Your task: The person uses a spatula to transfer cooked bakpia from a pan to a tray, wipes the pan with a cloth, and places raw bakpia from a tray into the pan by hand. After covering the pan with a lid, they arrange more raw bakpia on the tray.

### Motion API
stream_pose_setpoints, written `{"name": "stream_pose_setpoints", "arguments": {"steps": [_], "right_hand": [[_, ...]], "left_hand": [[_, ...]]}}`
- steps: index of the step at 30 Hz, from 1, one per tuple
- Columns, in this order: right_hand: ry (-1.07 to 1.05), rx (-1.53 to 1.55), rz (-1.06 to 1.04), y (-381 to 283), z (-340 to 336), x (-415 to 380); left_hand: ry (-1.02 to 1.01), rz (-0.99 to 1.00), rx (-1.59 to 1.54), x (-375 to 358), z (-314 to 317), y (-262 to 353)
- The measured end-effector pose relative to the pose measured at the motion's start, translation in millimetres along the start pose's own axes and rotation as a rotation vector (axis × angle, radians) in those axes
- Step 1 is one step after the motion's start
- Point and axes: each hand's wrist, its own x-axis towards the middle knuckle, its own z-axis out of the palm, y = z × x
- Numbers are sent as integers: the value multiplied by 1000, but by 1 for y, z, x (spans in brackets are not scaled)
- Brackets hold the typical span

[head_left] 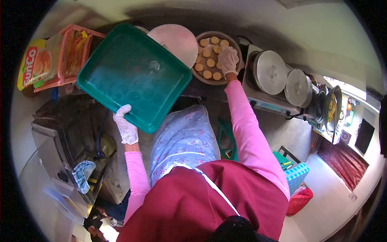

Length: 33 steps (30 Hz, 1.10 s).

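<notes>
My left hand [126, 128], in a white glove, sits left of centre in the frame and is clamped on the near edge of a green tray [135, 76], fingers curled around its rim. The tray is square with rounded corners, tilted, and fills the upper middle-left of the picture; its inside looks bare apart from a pale smear near the middle.

My right hand [228, 59], also gloved in white, reaches to the top centre and rests down among the round golden cakes [207, 53] in a round pan [238, 47]. The fingers are bunched together over the cakes at the pan's right side; I cannot tell whether they actually grip one. The cakes lie in a single layer, some just beside my fingertips.

Between the tray and the pan, a pale pink round lid [177, 40] leans at the top of the frame, overlapping the pan's left edge.

At the upper left a yellow bag [34, 62] bears the word "SunCo" in white on a red patch; it lies against a pink plastic basket [76, 52]. That is the only writing I can read.

To the right of the pan, two pots with metal lids [270, 71] stand on a stove [266, 103], side by side. My pink sleeves and maroon apron [201, 201] fill the bottom of the frame.
</notes>
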Motion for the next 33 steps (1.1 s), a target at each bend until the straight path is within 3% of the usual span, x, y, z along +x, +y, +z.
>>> {"name": "stream_pose_setpoints", "arguments": {"steps": [3,6,9,11,13,15,18,19,22,25,28,33], "right_hand": [[-213,-110,-64,-5,6,9],[133,55,-182,-6,12,0],[302,268,-259,-29,11,-11],[142,407,-260,-76,-10,-13],[139,547,-395,-115,-14,-11],[196,334,-520,-145,31,3],[33,367,-361,-189,-6,8],[-358,246,-340,-197,-45,11],[-203,392,-217,-192,-13,10],[206,423,-167,-140,-15,0],[184,371,193,-90,-73,-12],[133,307,301,-23,-56,-25]], "left_hand": [[1,25,23,-4,-1,2],[-1,59,0,-7,4,5],[-7,57,-12,-13,-2,11],[3,57,9,-18,-9,18],[7,64,6,-17,-28,18],[21,48,4,-21,-35,21],[31,72,40,-18,-52,20],[40,80,56,-20,-53,21],[57,80,20,-27,-42,26],[92,64,25,-25,-50,23],[93,79,25,-23,-54,20],[53,46,32,-16,-45,22]]}}
